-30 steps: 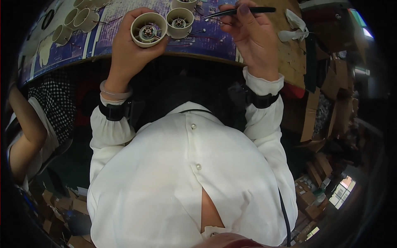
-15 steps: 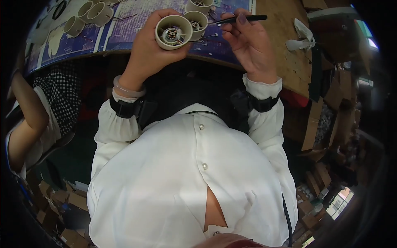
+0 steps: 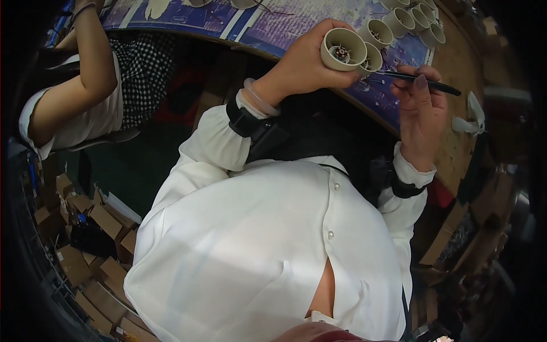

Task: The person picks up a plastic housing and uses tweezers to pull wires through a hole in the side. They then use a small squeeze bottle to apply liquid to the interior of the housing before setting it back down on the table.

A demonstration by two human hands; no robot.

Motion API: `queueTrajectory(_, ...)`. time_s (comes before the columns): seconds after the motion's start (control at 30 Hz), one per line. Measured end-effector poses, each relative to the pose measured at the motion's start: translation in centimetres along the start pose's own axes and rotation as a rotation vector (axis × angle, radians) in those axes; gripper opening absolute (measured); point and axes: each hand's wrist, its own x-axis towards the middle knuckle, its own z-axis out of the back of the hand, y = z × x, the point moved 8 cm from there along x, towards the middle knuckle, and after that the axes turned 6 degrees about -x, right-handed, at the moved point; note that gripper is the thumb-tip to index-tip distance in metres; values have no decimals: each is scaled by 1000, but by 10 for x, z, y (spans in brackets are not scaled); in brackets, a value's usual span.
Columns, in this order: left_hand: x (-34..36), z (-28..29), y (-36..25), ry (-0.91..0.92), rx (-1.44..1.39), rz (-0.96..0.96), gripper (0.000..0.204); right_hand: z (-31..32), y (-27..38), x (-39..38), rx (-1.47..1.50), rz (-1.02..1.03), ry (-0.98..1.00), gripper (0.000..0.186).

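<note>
My left hand is closed around a cream cup-shaped housing, whose open mouth faces me. Inside that housing sits a small round motor with copper and metal parts. In my right hand a slim black tool is pinched between thumb and fingers. Its thin tip points left, toward a second cream housing right behind the held one. Whether the tip touches anything cannot be made out. Loose wires with a small connector lie below the tip.
Several more cream housings stand in a cluster at the table's far right. Others show at the top edge. The table has a worn purple-and-white covering. White crumpled material lies at right. Another person's arm is at left; cardboard boxes fill the floor.
The whole view has turned, so my hands and the table now appear farther right and more housings show. My grip on the housing and the black tool looks the same.
</note>
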Motion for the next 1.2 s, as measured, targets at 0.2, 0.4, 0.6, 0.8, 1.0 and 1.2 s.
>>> queueTrajectory(0.2,0,-1,2,-4,-60,38,64,-8,9,-4,-76,60,-36,23)
queueTrajectory(0.4,1,5,11,-58,-175,121,62,-15,20,-5,-173,125,-91,16)
queueTrajectory(0.6,4,-1,-13,10,-78,-15,59,-8,29,-12,-213,226,-122,17)
queueTrajectory(0.8,-9,1,-27,48,227,-116,59,-20,32,-21,-648,270,-28,16)
queueTrajectory(1.0,-6,-7,-27,79,215,-93,58,-34,29,-20,-833,368,49,17)
queueTrajectory(1.2,-8,-8,-15,81,177,16,57,-34,18,-11,-807,259,27,14)
